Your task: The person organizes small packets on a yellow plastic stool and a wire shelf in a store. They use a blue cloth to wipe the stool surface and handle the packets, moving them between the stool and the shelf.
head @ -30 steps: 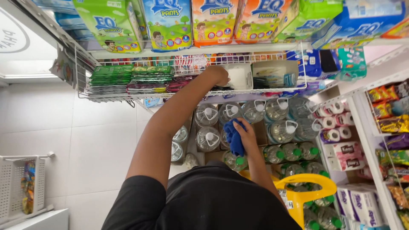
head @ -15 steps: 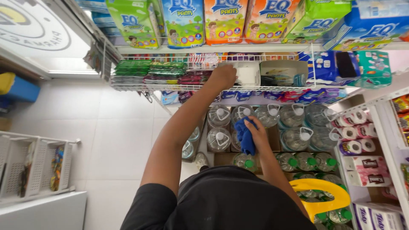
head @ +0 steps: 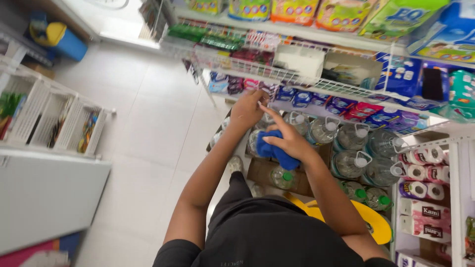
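Wiping is in hand: a blue cloth is bunched in the right hand's grip, above the bottles. The left hand, fingers loosely curled and empty, is held just beside it, below the wire shelf.

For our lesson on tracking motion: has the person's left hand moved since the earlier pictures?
Yes. The left hand was up in the white wire basket beside the white box; now it is below the basket, near the blue cloth.

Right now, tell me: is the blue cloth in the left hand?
No. The blue cloth is gripped by the right hand, while the left hand is raised beside it with no cloth in it.
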